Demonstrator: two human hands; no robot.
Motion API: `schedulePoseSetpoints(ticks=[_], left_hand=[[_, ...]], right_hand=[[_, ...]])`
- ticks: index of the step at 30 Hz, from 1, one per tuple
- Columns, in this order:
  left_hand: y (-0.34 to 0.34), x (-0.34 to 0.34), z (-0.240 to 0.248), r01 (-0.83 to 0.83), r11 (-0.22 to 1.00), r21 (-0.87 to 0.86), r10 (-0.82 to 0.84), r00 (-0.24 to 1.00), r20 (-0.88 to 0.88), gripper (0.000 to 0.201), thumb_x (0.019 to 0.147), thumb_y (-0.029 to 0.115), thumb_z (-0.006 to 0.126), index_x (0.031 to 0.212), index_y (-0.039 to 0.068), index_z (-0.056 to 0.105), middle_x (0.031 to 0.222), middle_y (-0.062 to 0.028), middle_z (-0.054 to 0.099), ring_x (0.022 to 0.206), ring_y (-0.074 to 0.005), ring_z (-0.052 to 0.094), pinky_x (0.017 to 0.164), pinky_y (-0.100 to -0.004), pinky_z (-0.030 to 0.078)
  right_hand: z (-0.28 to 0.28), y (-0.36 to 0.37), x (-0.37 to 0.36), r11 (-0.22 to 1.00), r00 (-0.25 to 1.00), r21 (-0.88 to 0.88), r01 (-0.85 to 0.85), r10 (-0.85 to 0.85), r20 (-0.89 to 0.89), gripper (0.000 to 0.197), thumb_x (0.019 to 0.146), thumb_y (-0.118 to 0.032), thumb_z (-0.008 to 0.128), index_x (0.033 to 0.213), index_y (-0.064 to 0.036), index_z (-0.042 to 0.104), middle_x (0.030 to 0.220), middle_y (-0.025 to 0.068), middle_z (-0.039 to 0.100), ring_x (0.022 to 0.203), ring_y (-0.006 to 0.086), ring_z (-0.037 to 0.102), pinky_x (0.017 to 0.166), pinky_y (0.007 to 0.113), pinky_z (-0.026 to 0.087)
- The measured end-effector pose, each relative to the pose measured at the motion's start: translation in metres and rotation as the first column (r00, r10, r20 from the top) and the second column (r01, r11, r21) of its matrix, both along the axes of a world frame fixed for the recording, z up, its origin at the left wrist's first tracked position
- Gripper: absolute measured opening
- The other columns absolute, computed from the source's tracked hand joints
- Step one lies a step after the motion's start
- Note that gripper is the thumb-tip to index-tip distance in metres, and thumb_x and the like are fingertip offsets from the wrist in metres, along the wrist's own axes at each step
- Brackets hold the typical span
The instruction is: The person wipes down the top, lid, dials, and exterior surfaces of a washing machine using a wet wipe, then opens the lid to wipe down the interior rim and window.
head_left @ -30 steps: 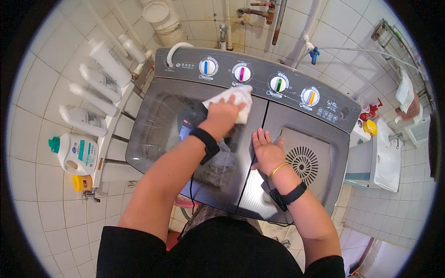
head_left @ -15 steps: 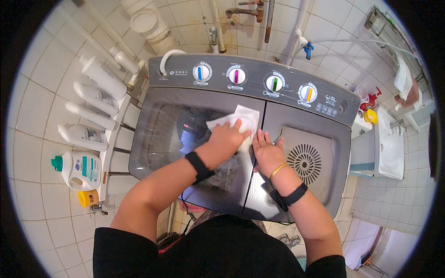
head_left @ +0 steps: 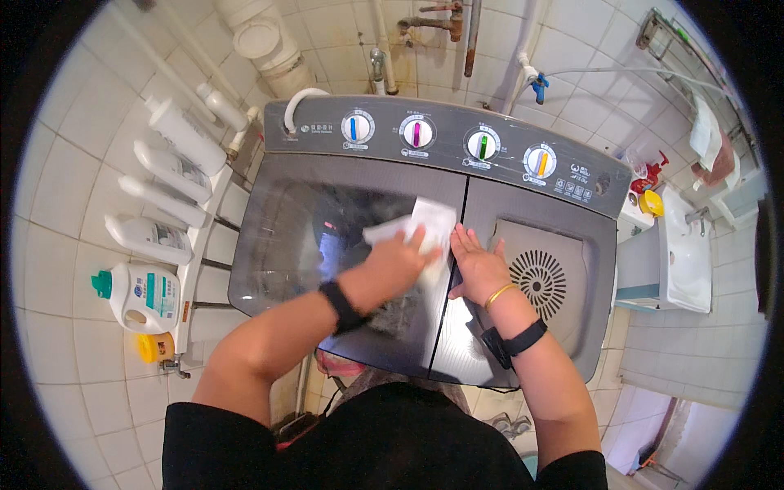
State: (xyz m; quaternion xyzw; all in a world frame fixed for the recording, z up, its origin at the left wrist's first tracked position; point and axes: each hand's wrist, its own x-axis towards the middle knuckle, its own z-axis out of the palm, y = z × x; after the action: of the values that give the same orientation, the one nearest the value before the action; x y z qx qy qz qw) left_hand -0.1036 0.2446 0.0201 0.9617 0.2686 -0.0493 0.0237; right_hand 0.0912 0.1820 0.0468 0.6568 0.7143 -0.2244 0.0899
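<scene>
A white cloth (head_left: 434,216) lies bunched against the dark, see-through left lid (head_left: 282,237) of a grey twin-tub washing machine (head_left: 322,140). My left hand (head_left: 394,263) presses down on this cloth, its fingers bent over it and slightly blurred. Just right of the seam between the two lids, my right hand (head_left: 480,268) rests on the right lid (head_left: 523,208) with its fingers stretched out. Its fingertips come close to the cloth's right edge; whether they touch it I cannot tell. Black bands circle both wrists, and a gold bracelet sits on the right one.
Several white bottles (head_left: 170,170) stand on a wall shelf at the left, beside a white jug with a green cap (head_left: 143,298). The machine's panel carries coloured knobs (head_left: 417,134). Pipes and a blue-handled tap (head_left: 538,86) are behind it. A white sink (head_left: 686,269) stands at right.
My left hand has shifted slightly down and left with the cloth's upper edge drawn lower. My right hand has slid a little to the right, still outstretched.
</scene>
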Motion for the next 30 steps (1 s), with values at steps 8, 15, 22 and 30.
schedulePoseSetpoints(ticks=[8, 15, 22, 30], left_hand=[[-0.004, -0.005, -0.001, 0.001, 0.991, 0.132, -0.021, 0.988, 0.154, 0.045, 0.09, 0.02, 0.052, 0.134, 0.031, 0.059, 0.139, -0.0206, 0.051, 0.111, -0.0443, 0.061, 0.085, -0.0582, 0.052], [0.041, 0.046, 0.0, -0.228, 0.974, 0.014, 0.227, 0.973, 0.034, 0.039, 0.099, 0.027, 0.044, 0.134, 0.034, 0.058, 0.144, -0.0175, 0.047, 0.118, -0.0418, 0.056, 0.092, -0.0511, 0.05], [-0.074, 0.008, -0.001, 0.117, 0.993, -0.027, -0.113, 0.987, 0.114, 0.041, 0.092, 0.018, 0.049, 0.13, 0.029, 0.062, 0.149, -0.0204, 0.043, 0.121, -0.0481, 0.055, 0.092, -0.0515, 0.052], [-0.081, 0.001, -0.003, 0.077, 0.995, 0.067, -0.083, 0.993, 0.086, 0.043, 0.091, 0.02, 0.051, 0.131, 0.031, 0.06, 0.15, -0.0099, 0.045, 0.123, -0.0378, 0.057, 0.093, -0.0585, 0.049]], right_hand=[[0.0, 0.0, -0.005, 0.999, 1.0, 0.037, 0.02, -0.019, -0.021, 0.129, 0.066, -0.023, 0.088, 0.158, -0.0142, -0.003, 0.161, 0.0126, 0.025, 0.148, 0.0298, 0.028, 0.112, 0.067, 0.026], [0.004, 0.001, -0.001, 0.971, 0.943, 0.081, 0.223, -0.193, -0.273, 0.099, 0.08, 0.005, 0.052, 0.158, -0.0162, -0.006, 0.098, 0.031, 0.068, 0.089, 0.0443, 0.067, 0.107, 0.063, 0.036], [-0.01, -0.026, 0.014, 0.952, 0.965, 0.202, 0.232, -0.2, -0.167, 0.075, 0.087, -0.003, 0.048, 0.156, -0.0128, 0.021, 0.14, 0.022, 0.054, 0.118, 0.0357, 0.061, 0.11, 0.064, 0.031], [-0.009, -0.041, 0.017, 0.959, 0.979, 0.238, 0.153, -0.115, -0.168, 0.065, 0.087, 0.0, 0.046, 0.15, -0.0124, 0.036, 0.153, 0.0142, 0.041, 0.131, 0.0287, 0.052, 0.112, 0.066, 0.026]])
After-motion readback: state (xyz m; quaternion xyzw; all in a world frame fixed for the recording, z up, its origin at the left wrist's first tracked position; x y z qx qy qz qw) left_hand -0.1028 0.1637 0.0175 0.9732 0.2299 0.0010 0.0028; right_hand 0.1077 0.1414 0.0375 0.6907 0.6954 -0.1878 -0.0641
